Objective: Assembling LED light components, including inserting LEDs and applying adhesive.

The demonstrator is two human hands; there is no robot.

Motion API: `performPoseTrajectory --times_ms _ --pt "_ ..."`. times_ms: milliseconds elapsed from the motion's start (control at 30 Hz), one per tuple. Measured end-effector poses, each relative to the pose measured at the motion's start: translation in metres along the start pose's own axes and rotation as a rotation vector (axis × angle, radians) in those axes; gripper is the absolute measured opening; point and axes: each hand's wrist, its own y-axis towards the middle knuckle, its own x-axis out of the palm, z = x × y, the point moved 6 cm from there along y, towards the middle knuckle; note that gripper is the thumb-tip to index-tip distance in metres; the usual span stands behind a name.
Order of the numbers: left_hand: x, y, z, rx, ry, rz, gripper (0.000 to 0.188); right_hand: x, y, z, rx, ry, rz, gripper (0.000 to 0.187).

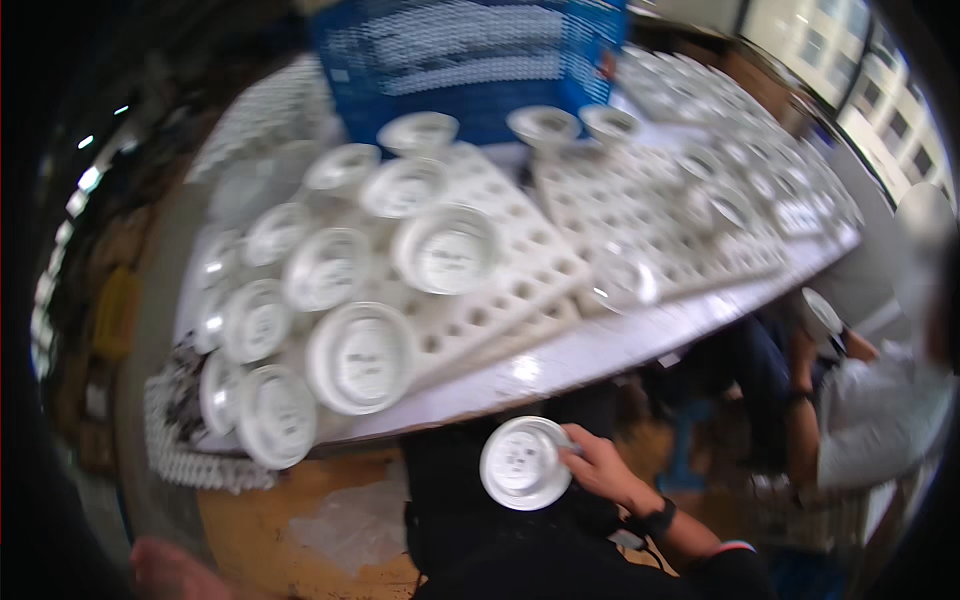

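Over my lap, my right hand [600, 468] grips the edge of a white round fitting [524, 462], which looks like a downlight housing with a printed disc inside. My left hand [172, 572] is at the lower left edge, smeared by motion, and its fingers cannot be read; nothing shows in it. On the table in front, several similar white fittings [362, 358] sit tilted up on a white board with rows of holes [510, 255]. A second holed board [640, 205] lies to its right, with a few fittings on it, including a clear-looking round piece [622, 275].
A blue box [470, 65] stands at the back of the white table [500, 378]. Stacked rows of small pale parts [265, 110] fill the far left, and more [690, 85] the far right. To the right, a co-worker's hands hold another white round piece [822, 310].
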Motion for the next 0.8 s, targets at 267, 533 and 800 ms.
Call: performPoseTrajectory --times_ms 267,533,800 --pt "-0.048 -0.165 -0.262 -1.314 0.756 -0.151 0.073 0.013 0.011 -0.047 -0.175 -0.146 -0.303 0.042" --pt "-0.073 -0.256 -0.29 -1.906 0.4 -0.124 0.095 0.027 0.012 -0.014 -0.131 0.028 -0.357 0.031" --pt "-0.07 -0.251 -0.254 -1.847 0.664 -0.066 0.106 0.011 -0.005 0.032 0.317 0.3 -0.155 0.025"
